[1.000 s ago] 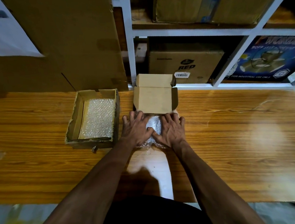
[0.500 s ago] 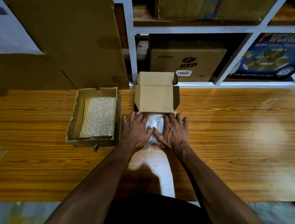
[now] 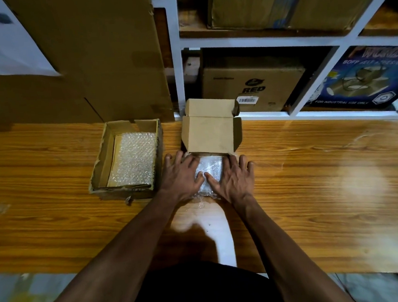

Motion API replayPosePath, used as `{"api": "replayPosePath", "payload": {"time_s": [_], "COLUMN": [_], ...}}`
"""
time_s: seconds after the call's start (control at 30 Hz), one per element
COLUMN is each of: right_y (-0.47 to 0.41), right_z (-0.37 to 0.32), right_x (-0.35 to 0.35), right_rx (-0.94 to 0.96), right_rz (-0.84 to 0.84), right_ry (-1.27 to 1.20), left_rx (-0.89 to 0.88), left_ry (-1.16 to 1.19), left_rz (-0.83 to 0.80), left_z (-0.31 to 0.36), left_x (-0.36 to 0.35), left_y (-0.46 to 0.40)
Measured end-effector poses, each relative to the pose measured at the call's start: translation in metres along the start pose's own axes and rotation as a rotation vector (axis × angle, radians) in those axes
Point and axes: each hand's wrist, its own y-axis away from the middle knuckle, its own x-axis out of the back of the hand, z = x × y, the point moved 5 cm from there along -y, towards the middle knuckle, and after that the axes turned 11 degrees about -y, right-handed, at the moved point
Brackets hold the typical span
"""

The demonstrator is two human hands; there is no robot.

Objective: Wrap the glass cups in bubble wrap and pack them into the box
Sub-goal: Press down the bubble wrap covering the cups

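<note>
Both hands (image 3: 182,176) flat on bundle (image 3: 209,173)

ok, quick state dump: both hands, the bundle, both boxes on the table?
left hand: flat, fingers straight, pressing on the bundle
right hand: flat, fingers spread, pressing on the bundle
bubble-wrapped bundle: lying on the table, outside the boxes, contents hidden
small mailer box: lid flap up, interior hidden behind it
open tray box: open-topped, holds a stack of bubble wrap sheets
wooden table: bears both boxes and the bundle
</note>
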Motion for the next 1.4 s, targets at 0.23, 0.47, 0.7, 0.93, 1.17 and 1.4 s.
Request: {"api": "replayPosePath", "payload": {"time_s": [0.23, 0.47, 0.7, 0.93, 1.17, 1.4], "right_y": [-0.012, 0.002, -0.001, -0.008, 0.016, 0.012], "right_z": [0.0, 0.007, -0.001, 0.0, 0.012, 0.003], "right_x": [0.002, 0.003, 0.005, 0.004, 0.005, 0.003], "right_rx": [0.012, 0.047, 0.054, 0.055, 0.089, 0.055], "right_rz": [-0.052, 0.024, -0.002, -0.037, 0.104, 0.043], "right_ry": [0.018, -0.002, 0.06, 0.049, -0.049, -0.002], "left_rx": [0.005, -0.032, -0.014, -0.033, -0.017, -0.004], "left_ry": [-0.044, -0.066, -0.035, -0.073, -0.002, 0.032], "left_rz": [-0.038, 0.036, -0.014, -0.039, 0.086, 0.06], "left_z": [0.003, 0.001, 0.002, 0.003, -0.005, -0.002], "left_x": [0.004, 0.008, 0.0, 0.005, 0.006, -0.003], "left_y": [-0.008, -0.003, -0.001, -0.009, 0.012, 0.014]}}
